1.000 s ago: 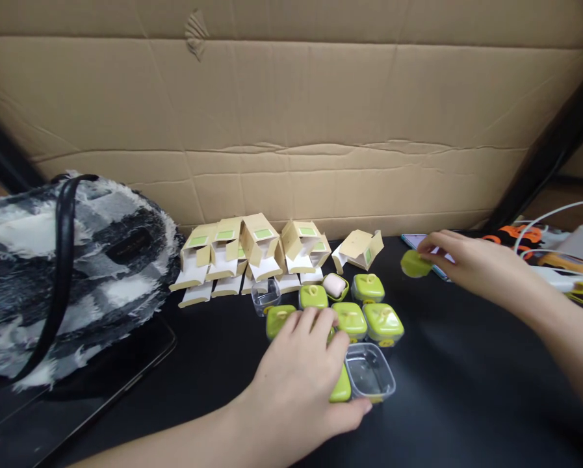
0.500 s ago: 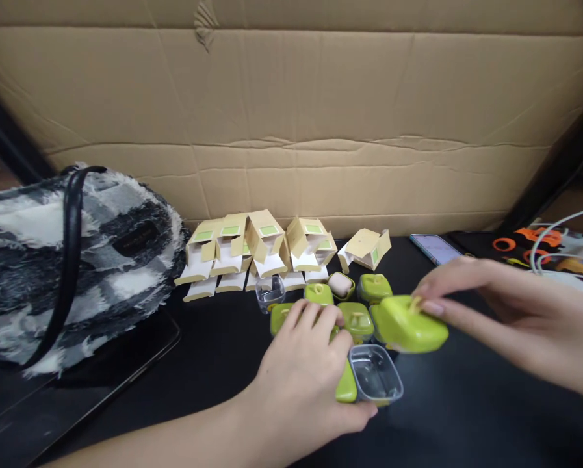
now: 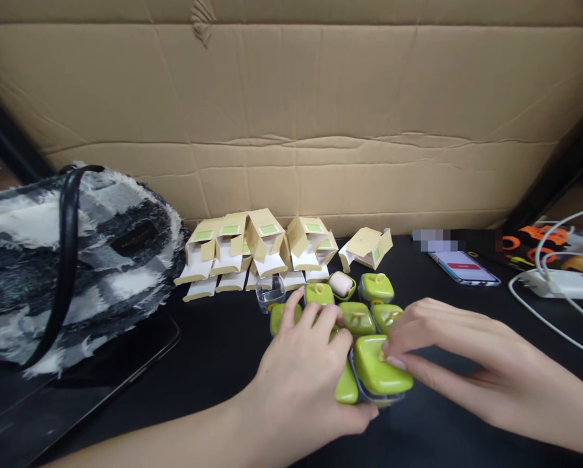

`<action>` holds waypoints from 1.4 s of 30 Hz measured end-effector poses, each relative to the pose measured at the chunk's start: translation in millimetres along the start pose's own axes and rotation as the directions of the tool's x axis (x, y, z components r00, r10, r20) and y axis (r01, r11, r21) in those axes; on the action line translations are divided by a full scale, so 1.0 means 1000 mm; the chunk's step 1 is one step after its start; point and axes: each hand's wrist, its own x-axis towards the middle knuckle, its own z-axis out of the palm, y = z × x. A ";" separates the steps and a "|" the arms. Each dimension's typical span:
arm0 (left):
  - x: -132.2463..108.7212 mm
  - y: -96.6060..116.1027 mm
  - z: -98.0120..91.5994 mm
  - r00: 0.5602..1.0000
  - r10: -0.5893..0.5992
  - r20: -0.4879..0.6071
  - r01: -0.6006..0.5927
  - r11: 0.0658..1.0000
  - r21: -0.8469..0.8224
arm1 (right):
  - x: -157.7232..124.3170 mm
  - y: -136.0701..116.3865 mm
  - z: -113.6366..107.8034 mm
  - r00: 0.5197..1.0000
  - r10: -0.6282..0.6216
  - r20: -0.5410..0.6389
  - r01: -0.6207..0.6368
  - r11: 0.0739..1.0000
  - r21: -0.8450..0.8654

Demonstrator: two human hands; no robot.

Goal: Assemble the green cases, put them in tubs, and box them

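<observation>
My right hand [image 3: 461, 361] pinches a green lid [image 3: 379, 372] that rests on top of a small clear box [image 3: 387, 396] near the table's front. My left hand [image 3: 305, 374] lies beside that box, fingers curved over a green-lidded box [image 3: 344, 388] and steadying it. Behind the hands stand several more small boxes with green lids [image 3: 357, 317]. One open box holds a pale pink piece [image 3: 340, 284]. An empty clear box [image 3: 270, 292] stands at the left of the group.
A row of small open cardboard cartons [image 3: 262, 250] lines the foot of a large cardboard sheet [image 3: 291, 123]. A furry black-and-white bag [image 3: 71, 253] sits at the left. A phone [image 3: 464, 266], white cables [image 3: 554, 286] and a charger lie at the right.
My right hand fetched a green lid from near the phone, carried it leftward and set it down on the clear box. My left hand stayed in place.
</observation>
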 end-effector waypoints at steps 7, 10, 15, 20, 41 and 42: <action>0.000 -0.001 0.000 1.000 0.017 -0.010 -0.017 1.000 0.011 | -0.002 0.000 0.003 0.999 0.015 0.047 -0.016 1.000 0.020; 0.000 -0.001 0.000 1.000 0.022 -0.008 -0.022 1.000 0.018 | -0.002 -0.001 0.004 0.997 0.013 0.071 -0.014 1.000 0.020; -0.001 -0.001 0.000 0.999 0.035 -0.023 -0.034 0.999 0.027 | -0.001 0.001 0.004 0.998 0.014 0.064 -0.016 1.000 0.016; 0.000 -0.001 -0.001 0.999 0.039 -0.028 -0.038 0.999 0.029 | -0.003 0.002 0.005 0.998 0.017 0.062 -0.018 1.000 0.010; 0.004 0.007 -0.030 0.996 -0.029 0.081 0.045 0.978 -0.203 | -0.005 0.002 -0.005 0.974 0.033 -0.226 -0.053 0.995 -0.083; 0.005 0.006 -0.038 0.997 -0.032 0.077 0.048 0.975 -0.215 | -0.005 0.004 -0.005 0.969 0.044 -0.242 -0.068 0.994 -0.089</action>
